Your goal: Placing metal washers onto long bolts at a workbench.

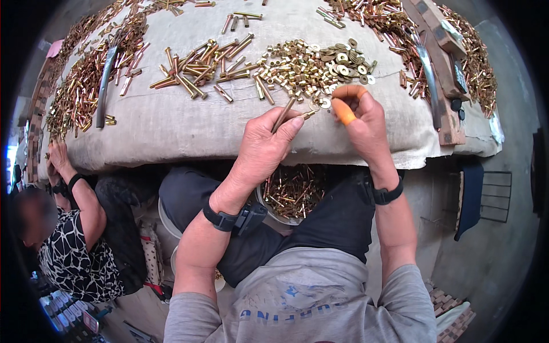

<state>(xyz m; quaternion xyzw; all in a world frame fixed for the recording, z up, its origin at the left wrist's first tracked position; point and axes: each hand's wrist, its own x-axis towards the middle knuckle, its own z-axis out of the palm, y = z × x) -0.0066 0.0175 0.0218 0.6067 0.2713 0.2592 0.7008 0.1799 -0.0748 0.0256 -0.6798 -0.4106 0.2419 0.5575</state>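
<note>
A brown metal rod (283,116) and a brass-coloured tip (309,114) are pinched firmly in the left hand (266,140), near the front edge of the cloth-covered table (171,123). The right hand (366,120), in orange finger covers (344,112), is half-curled; whether it holds anything, I cannot tell. Farther from that edge lie nuts (289,64), washers (343,68) and bolts (197,71).
</note>
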